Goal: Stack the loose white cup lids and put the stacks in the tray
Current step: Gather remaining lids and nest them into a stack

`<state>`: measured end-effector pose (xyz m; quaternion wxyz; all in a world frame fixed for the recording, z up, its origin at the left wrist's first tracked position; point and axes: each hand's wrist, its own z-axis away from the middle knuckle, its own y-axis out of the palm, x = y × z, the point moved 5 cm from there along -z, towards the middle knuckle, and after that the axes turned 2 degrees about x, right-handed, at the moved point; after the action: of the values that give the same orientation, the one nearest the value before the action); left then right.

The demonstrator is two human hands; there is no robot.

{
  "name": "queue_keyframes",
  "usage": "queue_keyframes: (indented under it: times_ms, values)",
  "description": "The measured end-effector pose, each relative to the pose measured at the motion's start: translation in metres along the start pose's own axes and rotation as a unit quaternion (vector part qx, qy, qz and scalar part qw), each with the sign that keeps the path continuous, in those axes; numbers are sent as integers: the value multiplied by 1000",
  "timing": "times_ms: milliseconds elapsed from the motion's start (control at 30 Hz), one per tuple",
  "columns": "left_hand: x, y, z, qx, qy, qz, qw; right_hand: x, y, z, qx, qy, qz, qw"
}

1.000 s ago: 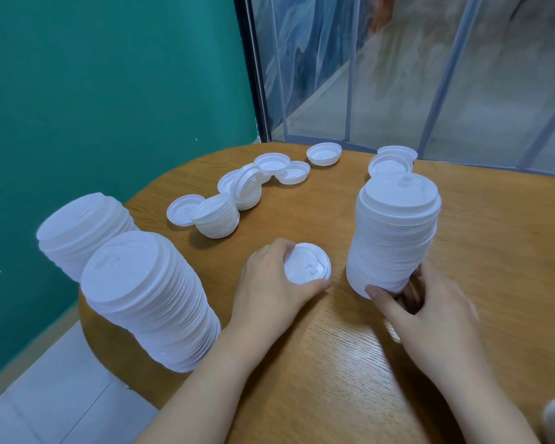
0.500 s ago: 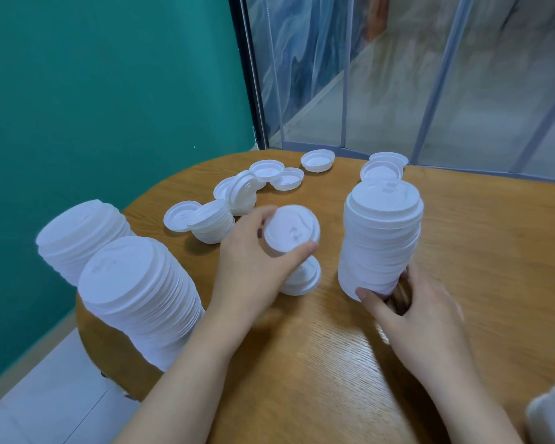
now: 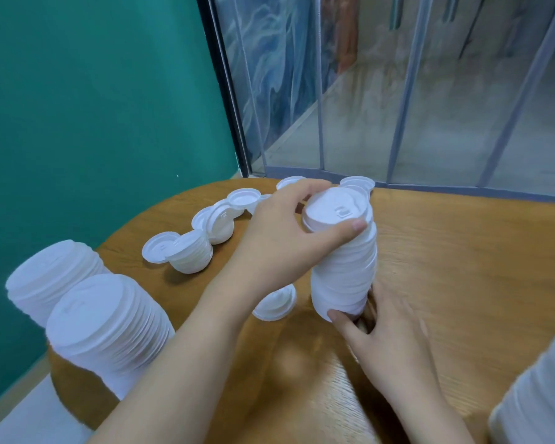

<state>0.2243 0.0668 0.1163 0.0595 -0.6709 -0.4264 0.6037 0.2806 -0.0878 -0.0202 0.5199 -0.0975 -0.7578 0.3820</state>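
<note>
While two finished stacks (image 3: 109,322) wait at the tabletop (image 3: 462,267) edge on your left and loose lids (image 3: 186,251) lie beyond them, your left hand (image 3: 279,241) has its grip pinching a lid (image 3: 334,209) onto the middle stack (image 3: 346,267), seemingly to seat it. Your right hand (image 3: 388,334) curls round the base, likely steadying it. No writing is readable, and no tray shows.

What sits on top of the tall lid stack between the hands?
A white lid, held by the left hand, sits at the top of the tall stack. Whether it is fully seated is unclear; fingers cover its far edge.
</note>
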Motion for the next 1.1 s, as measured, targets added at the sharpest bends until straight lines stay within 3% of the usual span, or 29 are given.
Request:
queue_keyframes:
  times_ms: [467,667,833,967,1100]
  values:
    - [13,13,-3,65,-13,-12,998,2,-2,2,-9,0,-12,1000]
    - [43,-3,20,-51,-32,37,998,3,-2,2,-3,-2,-8,1000]
    - [106,6,57,-13,-120,-111,986,4,-2,2,-5,-3,-5,1000]
    - [126,15,64,27,-122,-213,969,3,-1,2,-2,0,-1,1000]
    - [131,13,65,22,-118,-237,964,3,-1,2,-2,3,0,1000]
